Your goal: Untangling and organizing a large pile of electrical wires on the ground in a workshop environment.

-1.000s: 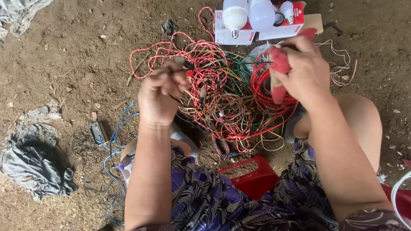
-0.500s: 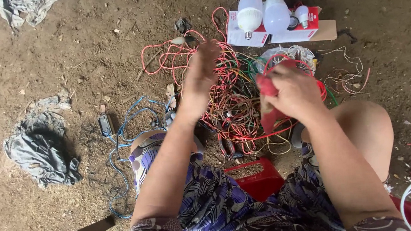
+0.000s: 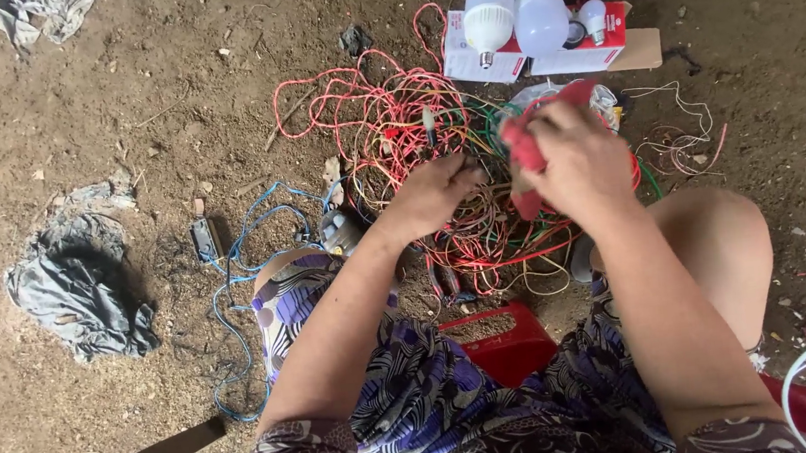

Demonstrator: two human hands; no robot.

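- Now your right hand (image 3: 582, 160) is clenched round the red-handled tool (image 3: 526, 157), held just above the wire tangle (image 3: 438, 184), which lies on the ground in front of your knees.
- Your left hand (image 3: 431, 194) has dropped from its raised spot of half a second ago and rests curled on the tangle; whether it pinches a strand you cannot tell.
- The tool hand has barely shifted since then.
- Beneath it all is bare, packed brown dirt (image 3: 162, 72), strewn with small stones and scraps.
- Beyond the tangle, two white bulbs (image 3: 512, 11) lie on a red and white carton (image 3: 592, 46).
- A thin blue cable (image 3: 231, 282) loops left of your knee, and a crumpled grey rag (image 3: 79, 292) lies further left.
- The wires are thin, springy, mostly red, with some green and yellowish ones.
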